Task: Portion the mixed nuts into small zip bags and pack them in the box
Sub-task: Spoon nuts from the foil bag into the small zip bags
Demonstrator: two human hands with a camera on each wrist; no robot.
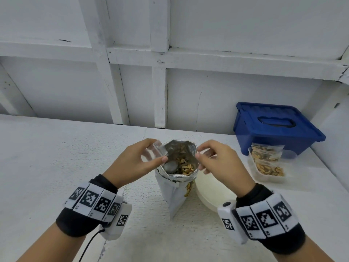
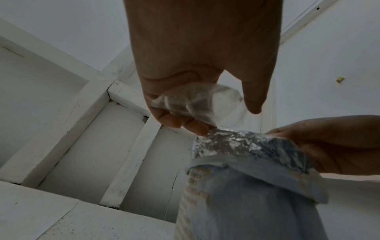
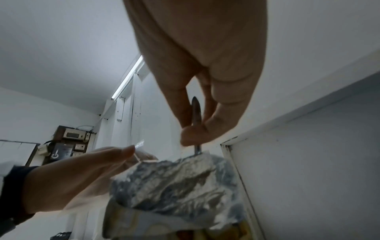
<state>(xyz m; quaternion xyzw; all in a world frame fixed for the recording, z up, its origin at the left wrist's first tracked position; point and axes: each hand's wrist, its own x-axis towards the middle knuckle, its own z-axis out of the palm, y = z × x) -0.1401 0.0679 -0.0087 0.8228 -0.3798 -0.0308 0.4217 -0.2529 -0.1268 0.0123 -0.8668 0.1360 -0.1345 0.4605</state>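
A foil pouch of mixed nuts [image 1: 174, 188] stands open on the table, its rim rolled down. My left hand [image 1: 132, 163] holds a small empty clear zip bag [image 1: 153, 150] at the pouch's left rim; in the left wrist view the zip bag [image 2: 191, 100] lies crumpled under the fingers. My right hand [image 1: 213, 157] pinches the handle of a metal spoon [image 3: 196, 113] over the pouch's right rim. The spoon's bowl [image 1: 171, 166] sits inside on the nuts. Two filled zip bags [image 1: 266, 161] lie in front of the closed blue box [image 1: 273, 127].
A white round bowl [image 1: 213, 193] sits just right of the pouch, under my right wrist. The blue box stands against the back wall at the right. A white framed wall runs along the table's far edge.
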